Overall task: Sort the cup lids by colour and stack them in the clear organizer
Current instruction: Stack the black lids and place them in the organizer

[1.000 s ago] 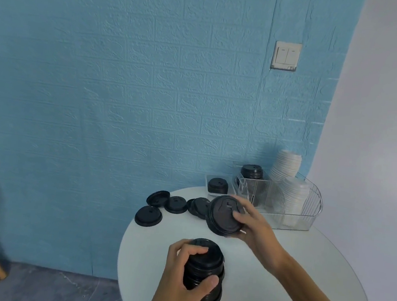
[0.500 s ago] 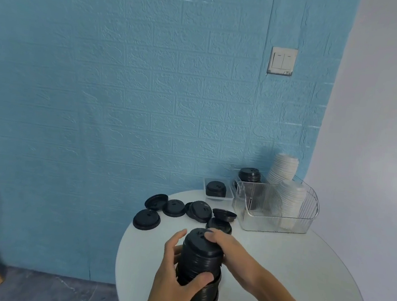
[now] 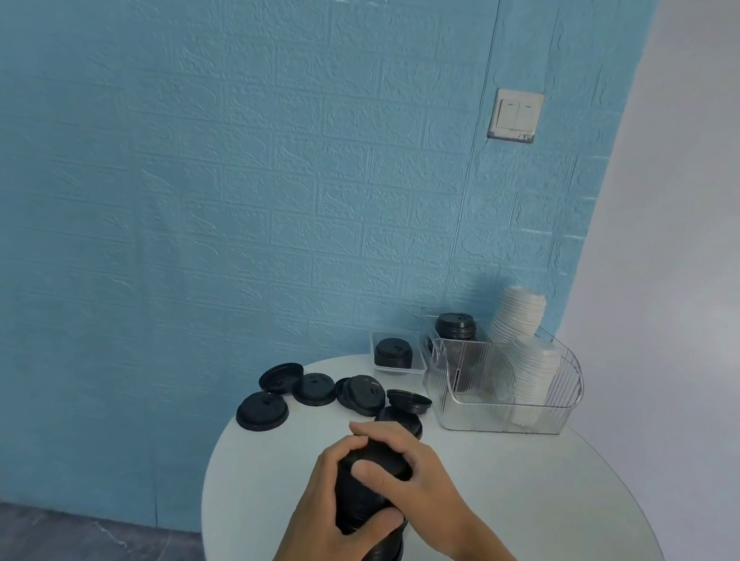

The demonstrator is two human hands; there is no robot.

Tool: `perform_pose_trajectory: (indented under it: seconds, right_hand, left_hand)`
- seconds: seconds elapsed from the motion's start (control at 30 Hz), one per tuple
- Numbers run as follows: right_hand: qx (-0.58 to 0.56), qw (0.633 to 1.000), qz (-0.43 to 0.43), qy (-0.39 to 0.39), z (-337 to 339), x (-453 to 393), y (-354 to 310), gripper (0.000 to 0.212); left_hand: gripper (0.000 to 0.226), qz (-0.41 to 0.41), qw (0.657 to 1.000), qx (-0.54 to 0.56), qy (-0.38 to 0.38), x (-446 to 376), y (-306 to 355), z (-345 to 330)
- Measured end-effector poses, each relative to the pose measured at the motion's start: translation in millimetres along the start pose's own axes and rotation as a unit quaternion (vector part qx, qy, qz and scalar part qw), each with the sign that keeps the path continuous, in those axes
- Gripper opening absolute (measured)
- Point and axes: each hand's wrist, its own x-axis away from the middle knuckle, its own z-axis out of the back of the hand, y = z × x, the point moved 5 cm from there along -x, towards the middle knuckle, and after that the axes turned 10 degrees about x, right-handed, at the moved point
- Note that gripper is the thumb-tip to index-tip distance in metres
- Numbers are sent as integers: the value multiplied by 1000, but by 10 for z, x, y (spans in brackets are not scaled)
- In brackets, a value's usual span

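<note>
Honestly, with my left hand [image 3: 326,508] wrapped round the black lid stack [image 3: 371,536] standing on the white table [image 3: 539,517] and my right hand [image 3: 411,481] curled over its top, I'd press straight down so the lids nest squarely before the clear organizer [image 3: 503,385].

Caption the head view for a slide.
Both hands grip a black lid stack on the white table; loose lids remain.
</note>
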Motion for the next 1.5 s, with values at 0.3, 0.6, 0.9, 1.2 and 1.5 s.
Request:
perform_pose_trajectory:
  seconds: [0.3, 0.6, 0.9, 1.2, 1.5]
  right_hand:
    - [-6, 999, -17, -46, -32, -48, 132, 34]
    - [358, 930, -81, 17, 399, -835, 787, 73]
    - [491, 864, -109, 19, 298, -1192, 1290, 81]
    - [452, 886, -95, 39, 284, -1058, 1176, 51]
    - [443, 891, 0, 96, 439, -690, 810, 37]
  left_hand:
    - [66, 21, 999, 20, -16, 21, -125, -16]
    - [79, 18, 999, 28, -13, 5, -119, -16]
    - [89, 15, 999, 45, -18, -49, -152, -5]
    - [90, 21, 998, 50, -12, -35, -150, -1]
    - [87, 16, 998, 51, -14, -28, -128, 2]
